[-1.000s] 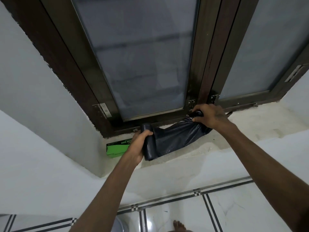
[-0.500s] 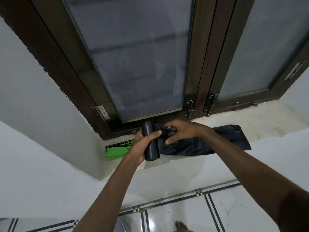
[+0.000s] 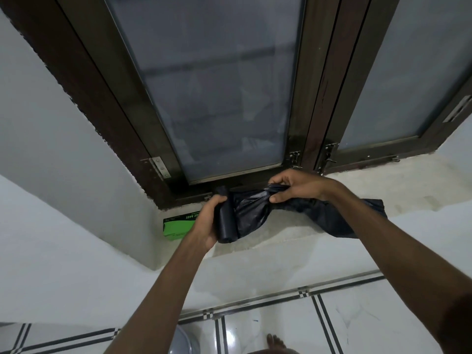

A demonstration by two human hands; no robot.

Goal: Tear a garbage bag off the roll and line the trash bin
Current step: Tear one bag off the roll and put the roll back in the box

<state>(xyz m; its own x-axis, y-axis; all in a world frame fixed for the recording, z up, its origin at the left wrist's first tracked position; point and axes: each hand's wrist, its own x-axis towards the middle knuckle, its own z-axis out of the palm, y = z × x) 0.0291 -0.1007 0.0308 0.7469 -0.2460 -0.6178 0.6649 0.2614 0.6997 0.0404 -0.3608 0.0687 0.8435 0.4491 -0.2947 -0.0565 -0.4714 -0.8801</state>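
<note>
A black roll of garbage bags (image 3: pixel 225 221) stands on end above the window sill, and my left hand (image 3: pixel 208 222) grips it from the left. Black bag film (image 3: pixel 251 213) runs off the roll to the right and is bunched where my right hand (image 3: pixel 293 186) pinches it. The free end of the bag (image 3: pixel 339 218) trails past my right forearm over the sill edge. Whether the film is torn from the roll cannot be told. A curved grey rim (image 3: pixel 185 341) shows at the bottom edge, perhaps the bin.
A green garbage-bag box (image 3: pixel 177 224) lies on the sill (image 3: pixel 408 190) left of the roll. Behind the hands is a dark brown window frame (image 3: pixel 314 98) with frosted panes. Below is a white wall, then tiled floor (image 3: pixel 281 328) and my bare foot (image 3: pixel 274 341).
My right hand slid rightwards along the bag away from the roll and gathered the film into a bunch. The left hand kept its hold on the roll.
</note>
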